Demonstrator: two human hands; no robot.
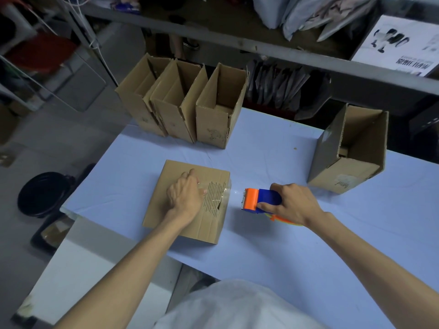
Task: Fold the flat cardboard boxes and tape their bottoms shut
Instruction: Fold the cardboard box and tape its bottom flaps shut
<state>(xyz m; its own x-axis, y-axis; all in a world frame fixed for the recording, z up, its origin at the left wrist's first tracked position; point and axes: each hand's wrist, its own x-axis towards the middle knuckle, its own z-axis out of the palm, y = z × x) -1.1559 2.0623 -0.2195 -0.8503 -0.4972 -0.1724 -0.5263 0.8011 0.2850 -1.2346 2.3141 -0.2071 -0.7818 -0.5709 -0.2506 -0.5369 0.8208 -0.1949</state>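
Observation:
A folded cardboard box (171, 210) lies bottom-up on the blue table (285, 245), with clear tape running across its closed flaps and over its right edge. My left hand (185, 195) presses flat on the box's bottom, fingers laid on the tape. To the right of the box, my right hand (292, 203) grips an orange and blue tape dispenser (259, 200) just above the table, its orange head pointing at the box, a short gap away.
Three upright open boxes (180, 103) stand in a row at the table's far left edge. Another open box (349, 150) stands at the right. A metal shelf rail (261, 51) runs behind. A black bin (42, 193) sits on the floor to the left.

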